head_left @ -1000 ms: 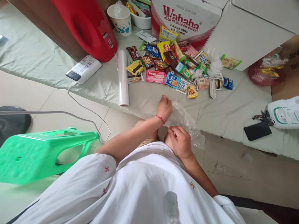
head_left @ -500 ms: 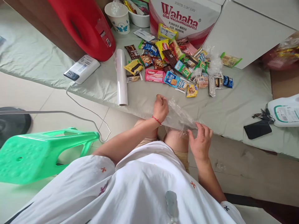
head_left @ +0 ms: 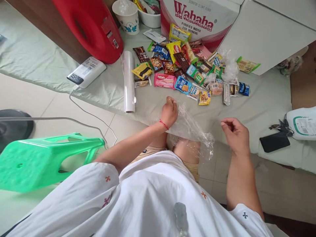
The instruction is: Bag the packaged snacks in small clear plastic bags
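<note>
My left hand [head_left: 169,111] is closed on one end of a clear plastic bag [head_left: 191,130] at the near edge of the grey-green covered surface [head_left: 247,108]. The bag droops off that edge over my knees. To the right of the bag, my right hand [head_left: 234,133] hovers apart from it. Its fingers are loosely curled and nothing is in them. A heap of small snack packets [head_left: 187,70] lies just beyond my hands. A roll of clear bags [head_left: 129,80] lies to the left of the heap.
A Wahaha carton [head_left: 197,19] and a white open box [head_left: 261,36] stand behind the snacks. A red container [head_left: 92,28], paper cup [head_left: 125,16] and white device [head_left: 86,71] are at left. Phone [head_left: 274,142], keys and a white jug [head_left: 302,123] lie right. A green stool [head_left: 44,159] lies on the floor.
My right hand let go of the bag's lower end and moved right and up. The left hand stayed where it was, still holding the bag.
</note>
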### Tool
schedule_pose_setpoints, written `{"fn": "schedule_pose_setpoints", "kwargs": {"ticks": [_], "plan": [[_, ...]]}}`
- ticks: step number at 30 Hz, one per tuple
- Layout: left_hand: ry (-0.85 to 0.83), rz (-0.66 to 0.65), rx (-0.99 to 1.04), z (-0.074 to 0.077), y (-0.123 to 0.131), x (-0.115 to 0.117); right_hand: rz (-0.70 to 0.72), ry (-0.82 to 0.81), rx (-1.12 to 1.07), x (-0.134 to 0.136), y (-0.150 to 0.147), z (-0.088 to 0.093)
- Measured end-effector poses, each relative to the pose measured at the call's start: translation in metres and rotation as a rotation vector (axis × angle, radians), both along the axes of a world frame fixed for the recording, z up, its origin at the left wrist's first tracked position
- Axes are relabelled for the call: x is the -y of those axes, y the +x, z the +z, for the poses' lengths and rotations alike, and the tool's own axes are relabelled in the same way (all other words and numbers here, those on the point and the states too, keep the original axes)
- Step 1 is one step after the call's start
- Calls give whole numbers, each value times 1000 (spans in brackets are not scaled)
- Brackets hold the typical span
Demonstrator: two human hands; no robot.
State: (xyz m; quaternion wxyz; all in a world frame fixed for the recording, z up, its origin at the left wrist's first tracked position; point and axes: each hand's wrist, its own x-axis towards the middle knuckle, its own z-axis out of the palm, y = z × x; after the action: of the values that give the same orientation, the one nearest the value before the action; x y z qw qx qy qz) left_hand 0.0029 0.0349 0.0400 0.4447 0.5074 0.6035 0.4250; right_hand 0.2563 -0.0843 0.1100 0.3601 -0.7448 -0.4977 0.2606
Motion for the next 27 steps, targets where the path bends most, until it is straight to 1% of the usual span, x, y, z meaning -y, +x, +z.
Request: {"fn": "schedule_pose_setpoints", "kwargs": {"ticks": [2,3,4,5,7,8,9,11,13,16,19,20,22,25,27], "plan": [[-4,-10,-15,-2,1,-2,214,-25,7,3,-28,3],[-3,-10,-21,-2,2,-2,307,-45,35,4,-44,1],[-1,-8,-23,-3,2,-2,363,-63,95,4,-58,-3],[-1,-5,-21,-3,2,-2,380,-72,181,3,-70,-10],[-3,0,-3,-3,2,-1,336,-65,354,-2,-88,-26],[-7,3,11,-2,1,-1,310,-56,399,-6,-91,-33],[-11,8,29,-1,1,0,298,-47,397,-10,-93,-38],[-13,20,61,0,-2,1,293,-20,280,-18,-87,-43],[-15,17,75,2,-5,2,290,-3,108,-25,-75,-38],[-32,-28,77,5,-10,7,277,-26,-60,-36,-54,-18],[-35,-95,71,6,-15,16,281,-43,-117,-49,-37,0],[-27,-119,62,6,-17,19,282,-48,-113,-55,-33,3],[-5,-148,29,5,-20,24,281,-61,-40,-69,-27,4],[23,-87,-52,3,-26,24,322,-71,171,-92,-25,-8],[26,-45,-162,1,-30,20,366,-51,295,-108,-27,-19]]}}
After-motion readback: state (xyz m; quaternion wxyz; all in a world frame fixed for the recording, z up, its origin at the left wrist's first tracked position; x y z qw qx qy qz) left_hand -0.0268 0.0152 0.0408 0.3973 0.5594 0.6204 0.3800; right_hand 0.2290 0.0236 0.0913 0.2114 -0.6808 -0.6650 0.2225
